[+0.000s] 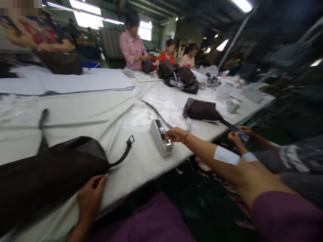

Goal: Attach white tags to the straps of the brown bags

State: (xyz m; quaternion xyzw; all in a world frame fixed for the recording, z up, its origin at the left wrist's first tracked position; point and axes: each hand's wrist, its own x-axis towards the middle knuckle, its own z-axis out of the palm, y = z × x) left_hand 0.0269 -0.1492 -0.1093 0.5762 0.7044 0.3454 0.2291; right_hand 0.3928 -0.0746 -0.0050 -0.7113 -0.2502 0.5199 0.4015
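A large dark brown bag [58,168] lies on the white-covered table at the left, its buckled strap [124,153] pointing right. My left hand [91,196] is at the bag's near right corner, thumb and forefinger pinched on something small and pale that I cannot make out. Farther right stands a grey tape dispenser [160,139]. My right hand [176,134] reaches to its right side, fingers closed together near the tape roll; whatever they grip is too small to tell.
Another person's hands [238,134] hold the strap end of a second brown bag [203,109] at the right. Behind are piled dark bags [180,75], plastic wrapping, a second dispenser [232,104] and white sheets [88,80]. People stand or sit along the far side.
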